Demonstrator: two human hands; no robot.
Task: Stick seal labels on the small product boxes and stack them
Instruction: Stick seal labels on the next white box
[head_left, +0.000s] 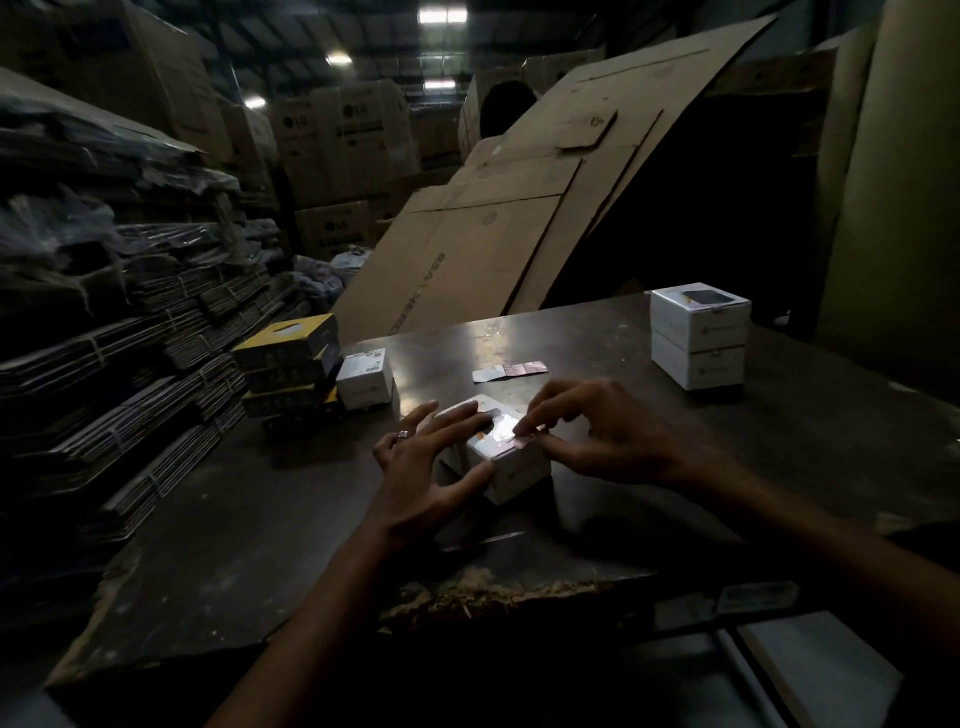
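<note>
On the dark, worn metal tabletop, a small white cardboard product box sits at the centre, held between both hands. The left hand, at its 9 o'clock, lies with fingers spread across the top and side, a ring on one finger. The right hand, at 3 o'clock, pinches a pale seal label against the box's upper edge. At 12 o'clock lies a pinkish label strip. At 10 o'clock stand yellow-and-black cartons beside a single white box; at 2 o'clock, two white boxes stacked
</note>
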